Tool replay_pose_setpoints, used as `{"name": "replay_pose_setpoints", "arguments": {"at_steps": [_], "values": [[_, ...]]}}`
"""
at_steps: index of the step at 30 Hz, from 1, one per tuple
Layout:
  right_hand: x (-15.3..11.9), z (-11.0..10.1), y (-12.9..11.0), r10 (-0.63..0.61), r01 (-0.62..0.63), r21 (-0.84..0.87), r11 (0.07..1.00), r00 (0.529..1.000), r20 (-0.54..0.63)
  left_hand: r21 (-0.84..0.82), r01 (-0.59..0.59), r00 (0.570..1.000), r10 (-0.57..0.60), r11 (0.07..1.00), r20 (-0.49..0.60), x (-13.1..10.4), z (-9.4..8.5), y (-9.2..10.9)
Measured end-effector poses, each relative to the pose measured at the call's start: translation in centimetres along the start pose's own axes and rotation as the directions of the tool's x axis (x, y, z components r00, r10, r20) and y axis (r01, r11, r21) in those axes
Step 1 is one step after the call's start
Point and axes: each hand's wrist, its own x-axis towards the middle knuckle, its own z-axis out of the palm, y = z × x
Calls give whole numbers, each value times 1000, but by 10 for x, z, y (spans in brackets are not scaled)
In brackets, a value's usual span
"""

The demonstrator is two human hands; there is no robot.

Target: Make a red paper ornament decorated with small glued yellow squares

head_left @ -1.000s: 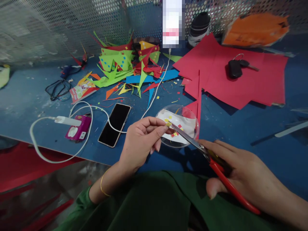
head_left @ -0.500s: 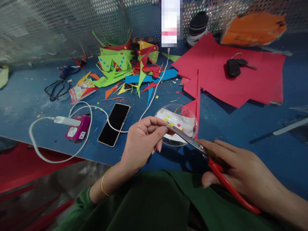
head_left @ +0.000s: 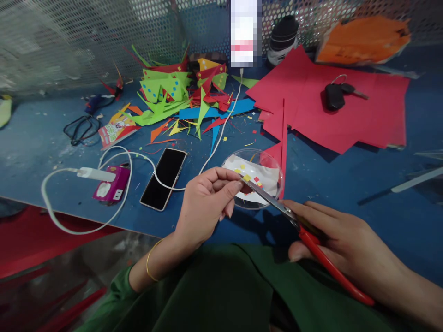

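My right hand [head_left: 339, 240] is wrapped round the red-handled scissors [head_left: 273, 200], whose blades point up and left. The blade tips meet the fingertips of my left hand [head_left: 211, 198], which is closed in a pinch; what it pinches is too small to make out. Under the blades lies a clear round dish [head_left: 254, 207] with a white sheet [head_left: 270, 176] in it. Small yellow and red paper bits [head_left: 256, 179] rest on that sheet.
Behind are green, blue and red paper scraps [head_left: 162, 87]. Red sheets [head_left: 308, 106] with keys [head_left: 334, 97] lie at the right. A black phone [head_left: 164, 179], white cable [head_left: 223, 133] and purple box [head_left: 112, 184] are at the left.
Both hands and the scissors keep nearly the same pose. The whole view has shifted very slightly.
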Motion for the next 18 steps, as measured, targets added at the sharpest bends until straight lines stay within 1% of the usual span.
{"name": "replay_pose_setpoints", "arguments": {"at_steps": [5,10,14,18], "values": [[-1,0,1,18,-18,20,1000,1000,15,-31,1,1000,0,1000,13,-1,0,0],[-2,0,1,86,-87,65,994,996,17,-10,5,1000,-5,1000,10,0,1,-1],[-1,-1,-1,141,-146,141,979,989,49,-59,-11,999,13,998,37,1,0,0],[-1,-2,-2,169,-178,170,969,984,64,-91,-5,998,11,996,68,1,-2,0]]}}
